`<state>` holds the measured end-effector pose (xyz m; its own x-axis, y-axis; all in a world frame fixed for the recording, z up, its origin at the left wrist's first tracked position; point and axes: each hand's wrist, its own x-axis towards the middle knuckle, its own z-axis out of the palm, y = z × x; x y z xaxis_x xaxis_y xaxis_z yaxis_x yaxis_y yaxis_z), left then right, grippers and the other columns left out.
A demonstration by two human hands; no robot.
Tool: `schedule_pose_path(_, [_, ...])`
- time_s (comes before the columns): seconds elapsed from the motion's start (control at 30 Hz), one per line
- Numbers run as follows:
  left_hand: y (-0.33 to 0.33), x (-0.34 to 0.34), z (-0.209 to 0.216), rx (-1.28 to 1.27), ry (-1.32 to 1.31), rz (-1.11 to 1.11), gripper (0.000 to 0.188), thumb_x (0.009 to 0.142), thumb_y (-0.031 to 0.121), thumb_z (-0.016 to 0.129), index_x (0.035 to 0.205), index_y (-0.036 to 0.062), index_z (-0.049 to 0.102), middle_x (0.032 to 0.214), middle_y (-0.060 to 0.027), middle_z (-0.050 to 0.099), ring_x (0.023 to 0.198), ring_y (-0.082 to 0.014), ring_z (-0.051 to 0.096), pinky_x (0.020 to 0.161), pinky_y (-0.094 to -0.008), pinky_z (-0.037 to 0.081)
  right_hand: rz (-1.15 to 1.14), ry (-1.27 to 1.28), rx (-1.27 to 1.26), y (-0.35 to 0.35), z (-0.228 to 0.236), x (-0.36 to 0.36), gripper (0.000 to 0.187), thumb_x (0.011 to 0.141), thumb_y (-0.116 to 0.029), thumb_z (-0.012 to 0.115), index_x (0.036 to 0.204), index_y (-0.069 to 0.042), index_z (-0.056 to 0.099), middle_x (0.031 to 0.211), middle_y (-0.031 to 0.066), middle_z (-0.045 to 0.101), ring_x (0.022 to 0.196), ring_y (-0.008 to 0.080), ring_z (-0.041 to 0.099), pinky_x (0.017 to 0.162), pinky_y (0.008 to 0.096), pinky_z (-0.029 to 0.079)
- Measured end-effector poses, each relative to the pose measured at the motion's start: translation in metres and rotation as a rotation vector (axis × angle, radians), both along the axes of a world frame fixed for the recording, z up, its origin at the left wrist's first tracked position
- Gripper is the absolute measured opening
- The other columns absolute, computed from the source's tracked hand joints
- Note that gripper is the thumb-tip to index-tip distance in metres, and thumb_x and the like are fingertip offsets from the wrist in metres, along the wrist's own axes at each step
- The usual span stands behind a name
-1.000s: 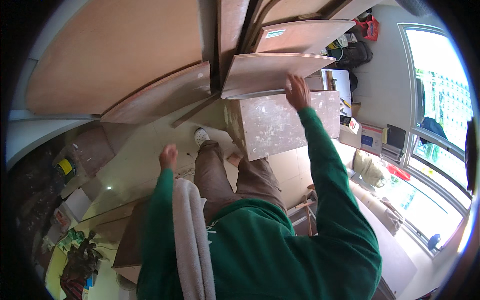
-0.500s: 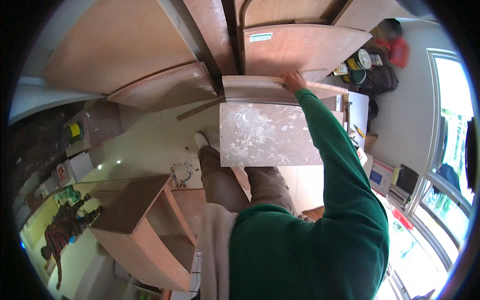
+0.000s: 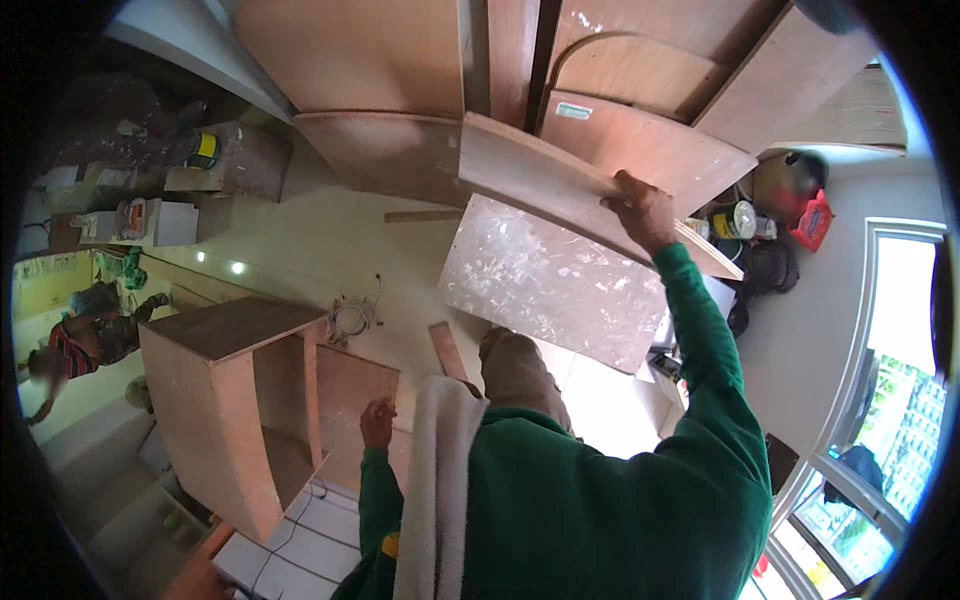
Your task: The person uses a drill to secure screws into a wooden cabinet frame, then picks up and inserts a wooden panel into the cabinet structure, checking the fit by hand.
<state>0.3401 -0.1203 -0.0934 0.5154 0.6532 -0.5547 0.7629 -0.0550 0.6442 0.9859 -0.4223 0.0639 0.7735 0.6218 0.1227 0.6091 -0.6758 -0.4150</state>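
My right hand (image 3: pixel 642 212) is at the top edge of a long plywood panel (image 3: pixel 540 165), the thumb and fingers closed over that edge. The panel stands on its side, leaning among other boards. Just in front of it lies a paint-spattered, brownish-grey board (image 3: pixel 550 275), its surface covered in white marks. My left hand (image 3: pixel 378 422) hangs low in the air, holding nothing, its fingers loosely apart. Nearest to it is an open-fronted wooden cabinet (image 3: pixel 235 400). A pale towel (image 3: pixel 440 480) hangs down my front beside the green sleeve.
Large plywood sheets (image 3: pixel 350 60) lean at the back. Coiled cable (image 3: pixel 352 318) and a wood strip (image 3: pixel 425 215) lie on the floor. Paint buckets (image 3: pixel 735 220) and a dark bag (image 3: pixel 768 268) stand at right, near a window (image 3: pixel 890 350). Another person (image 3: pixel 85 340) is at far left.
My view has turned, so the scene appears rotated. My left hand has come into sight near the cabinet. My right hand stays at the panel, now farther toward its right end.
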Motion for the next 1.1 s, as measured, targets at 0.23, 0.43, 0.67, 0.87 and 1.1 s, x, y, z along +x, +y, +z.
schedule_pose_path(0.23, [0.009, 0.154, -0.036, -0.409, -0.438, 0.195, 0.035, 0.097, 0.020, 0.071, 0.125, -0.0012, 0.067, 0.116, -0.0100, 0.071, 0.105, -0.0195, 0.068, 0.087, -0.0328, 0.055, -0.084, -0.190, 0.358, -0.049, 0.266, -0.098, 0.060, 0.085, -0.019, 0.087, 0.135, 0.003, 0.061, 0.102, 0.0148, 0.079, 0.097, 0.0215, 0.076, 0.087, 0.0324, 0.057])
schedule_pose_path(0.43, [-0.032, 0.269, 0.090, -0.438, -0.814, -0.037, 0.049, 0.102, 0.029, 0.068, 0.140, -0.0006, 0.058, 0.138, -0.0138, 0.064, 0.127, -0.0248, 0.062, 0.107, -0.0350, 0.049, -0.189, -0.399, 0.543, -0.153, 0.416, -0.244, 0.056, 0.094, -0.021, 0.075, 0.143, -0.002, 0.054, 0.127, 0.0147, 0.071, 0.116, 0.0255, 0.066, 0.105, 0.0431, 0.050])
schedule_pose_path(0.67, [0.004, 0.199, 0.199, -0.505, -0.876, -0.114, 0.096, 0.099, 0.075, 0.044, 0.165, 0.0079, 0.023, 0.169, -0.0087, 0.030, 0.153, -0.0238, 0.028, 0.125, -0.0422, 0.019, -0.284, -0.268, 0.840, -0.294, 0.414, -0.327, 0.046, 0.099, -0.028, 0.066, 0.135, -0.001, 0.063, 0.129, 0.0163, 0.070, 0.125, 0.0299, 0.062, 0.112, 0.0471, 0.043])
schedule_pose_path(0.87, [0.022, 0.070, 0.220, -0.792, -0.714, -0.055, 0.060, 0.106, 0.050, 0.055, 0.145, 0.0028, 0.055, 0.143, -0.0097, 0.060, 0.128, -0.0206, 0.057, 0.107, -0.0362, 0.046, -0.487, 0.412, 1.192, -0.391, 0.189, -0.317, 0.048, 0.101, -0.026, 0.064, 0.141, 0.001, 0.062, 0.135, 0.0155, 0.067, 0.122, 0.0261, 0.063, 0.112, 0.0407, 0.046])
schedule_pose_path(1.1, [-0.017, 0.000, 0.293, -0.972, -0.687, -0.256, 0.044, 0.110, 0.040, 0.051, 0.125, 0.0019, 0.066, 0.109, -0.0021, 0.071, 0.093, -0.0130, 0.066, 0.086, -0.0310, 0.053, -1.208, 0.542, 0.878, -0.401, 0.001, -0.397, 0.040, 0.087, -0.044, 0.079, 0.105, -0.010, 0.069, 0.058, -0.0048, 0.040, 0.036, 0.0089, 0.027, 0.034, 0.0319, 0.020])
